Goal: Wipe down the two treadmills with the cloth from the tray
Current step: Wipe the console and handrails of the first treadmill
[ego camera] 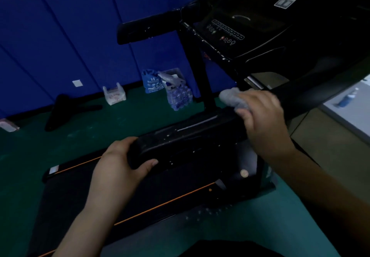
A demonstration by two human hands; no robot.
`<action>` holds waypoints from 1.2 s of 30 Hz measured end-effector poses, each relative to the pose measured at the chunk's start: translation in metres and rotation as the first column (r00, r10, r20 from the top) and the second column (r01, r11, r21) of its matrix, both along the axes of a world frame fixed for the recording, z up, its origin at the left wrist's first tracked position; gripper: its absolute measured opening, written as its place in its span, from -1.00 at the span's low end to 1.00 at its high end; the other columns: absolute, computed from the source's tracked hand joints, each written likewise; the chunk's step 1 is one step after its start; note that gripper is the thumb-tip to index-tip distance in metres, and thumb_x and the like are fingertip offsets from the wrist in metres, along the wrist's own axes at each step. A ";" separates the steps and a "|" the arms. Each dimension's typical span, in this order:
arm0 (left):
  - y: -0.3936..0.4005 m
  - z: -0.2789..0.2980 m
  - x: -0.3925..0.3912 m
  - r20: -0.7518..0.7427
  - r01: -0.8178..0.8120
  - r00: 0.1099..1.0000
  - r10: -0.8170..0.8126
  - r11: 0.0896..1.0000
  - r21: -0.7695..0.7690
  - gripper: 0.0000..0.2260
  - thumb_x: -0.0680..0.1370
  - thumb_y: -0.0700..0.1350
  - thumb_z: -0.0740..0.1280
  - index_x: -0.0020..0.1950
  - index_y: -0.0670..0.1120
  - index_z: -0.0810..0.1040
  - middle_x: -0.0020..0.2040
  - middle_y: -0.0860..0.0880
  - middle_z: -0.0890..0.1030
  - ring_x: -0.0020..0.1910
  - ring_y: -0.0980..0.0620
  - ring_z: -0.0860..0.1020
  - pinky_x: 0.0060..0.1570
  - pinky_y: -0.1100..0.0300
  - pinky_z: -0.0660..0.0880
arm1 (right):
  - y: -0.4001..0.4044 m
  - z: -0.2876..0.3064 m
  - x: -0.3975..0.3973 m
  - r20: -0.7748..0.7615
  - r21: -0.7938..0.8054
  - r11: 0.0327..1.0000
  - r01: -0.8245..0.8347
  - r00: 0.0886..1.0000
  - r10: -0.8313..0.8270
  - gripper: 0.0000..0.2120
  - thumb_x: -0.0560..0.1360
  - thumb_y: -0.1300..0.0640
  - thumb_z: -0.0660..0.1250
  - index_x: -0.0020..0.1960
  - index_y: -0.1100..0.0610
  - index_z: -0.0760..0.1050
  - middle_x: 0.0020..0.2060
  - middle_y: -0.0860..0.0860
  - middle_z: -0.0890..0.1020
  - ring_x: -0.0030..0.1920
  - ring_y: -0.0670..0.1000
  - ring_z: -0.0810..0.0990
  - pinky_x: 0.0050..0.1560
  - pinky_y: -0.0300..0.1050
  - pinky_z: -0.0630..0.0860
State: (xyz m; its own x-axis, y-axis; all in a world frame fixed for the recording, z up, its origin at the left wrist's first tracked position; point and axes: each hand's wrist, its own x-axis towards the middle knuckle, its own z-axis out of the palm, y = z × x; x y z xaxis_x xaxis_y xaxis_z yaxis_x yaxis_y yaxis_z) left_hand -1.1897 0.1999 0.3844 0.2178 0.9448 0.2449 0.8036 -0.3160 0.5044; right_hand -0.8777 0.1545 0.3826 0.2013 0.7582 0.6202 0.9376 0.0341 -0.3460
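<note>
Dim shot. Left hand [122,162] wrapped round end of near handrail [180,136], thumb on top. Right hand [262,116] clutching crumpled grey cloth [230,97], pressed on same rail, about 2 o'clock from left hand. One black treadmill [236,30], glossy console, orange-edged belt. By blue padded wall [70,36], 11 o'clock: two plastic bags, white bag [114,96] and blue bag [151,82], contents unclear; one shrink-wrapped bottle pack [179,96].

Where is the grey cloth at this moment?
In the head view, right of centre, the cloth is gripped by the right hand against the treadmill's near handrail, below the console.
</note>
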 end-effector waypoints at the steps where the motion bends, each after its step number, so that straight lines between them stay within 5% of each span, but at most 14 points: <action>1: 0.000 0.000 0.000 -0.015 0.008 1.000 -0.008 1.000 0.016 -0.42 0.30 0.09 0.55 0.26 -0.02 0.51 0.04 0.02 0.57 0.03 0.01 0.55 0.00 0.18 0.45 | -0.002 0.000 0.001 -0.024 -0.006 0.999 0.047 0.999 -0.047 -0.65 0.55 0.05 0.12 0.18 0.18 0.55 0.13 0.07 0.59 0.15 0.19 0.51 0.21 -0.09 0.28; 5: 0.000 -0.001 -0.001 -0.019 0.022 1.000 -0.021 0.999 0.034 -0.38 0.32 0.14 0.51 0.31 -0.05 0.48 0.09 0.00 0.55 0.10 -0.03 0.54 0.07 0.14 0.46 | -0.001 -0.006 -0.041 -0.079 0.019 0.994 0.108 0.991 -0.107 -0.63 0.55 0.03 0.13 0.19 0.21 0.55 0.14 0.10 0.57 0.16 0.17 0.47 0.19 -0.06 0.31; 13: 0.000 -0.004 -0.007 0.054 0.053 0.997 -0.053 0.999 0.004 -0.44 0.34 0.11 0.50 0.29 -0.01 0.49 0.05 0.06 0.53 0.09 0.01 0.52 0.05 0.18 0.43 | 0.008 -0.004 -0.103 -0.011 -0.038 0.969 -0.244 0.970 0.244 -0.66 0.53 0.02 0.20 0.22 0.13 0.54 0.14 0.02 0.57 0.18 0.08 0.47 0.21 -0.01 0.40; 18: 0.002 -0.005 -0.006 0.096 0.045 0.994 -0.042 0.999 -0.022 -0.46 0.33 0.07 0.53 0.26 0.01 0.52 0.01 0.12 0.50 0.00 0.14 0.48 0.01 0.27 0.35 | 0.003 -0.002 -0.040 -0.013 -0.018 0.998 -0.058 0.998 0.058 -0.66 0.54 0.05 0.18 0.20 0.18 0.56 0.12 0.09 0.59 0.14 0.18 0.51 0.17 0.02 0.40; 21: 0.001 -0.006 -0.006 0.121 0.031 0.992 -0.025 0.998 -0.047 -0.48 0.32 0.07 0.54 0.24 0.04 0.52 0.03 0.11 0.53 0.01 0.13 0.49 0.01 0.26 0.37 | 0.000 -0.007 -0.067 -0.052 0.040 0.999 -0.020 0.998 0.022 -0.67 0.53 0.05 0.20 0.18 0.19 0.56 0.13 0.09 0.58 0.14 0.12 0.45 0.11 0.03 0.41; 29: -0.007 -0.015 0.000 0.164 -0.014 0.986 0.010 1.000 0.026 -0.48 0.33 -0.03 0.55 0.26 0.00 0.51 0.01 0.10 0.49 0.00 0.14 0.46 0.00 0.30 0.33 | 0.009 -0.003 -0.134 0.017 -0.061 0.920 -0.387 0.921 0.389 -0.62 0.45 0.19 0.38 0.25 0.15 0.51 0.19 0.04 0.53 0.26 0.04 0.35 0.22 0.00 0.36; 36: -0.004 -0.017 -0.003 0.204 -0.007 0.979 0.012 1.000 -0.023 -0.46 0.31 0.04 0.55 0.26 0.02 0.52 0.04 0.09 0.51 0.05 0.11 0.51 0.09 0.29 0.37 | -0.003 -0.010 -0.065 -0.018 0.004 0.982 -0.188 0.982 0.188 -0.64 0.54 0.11 0.17 0.30 0.17 0.49 0.19 0.08 0.53 0.22 0.13 0.44 0.20 0.14 0.42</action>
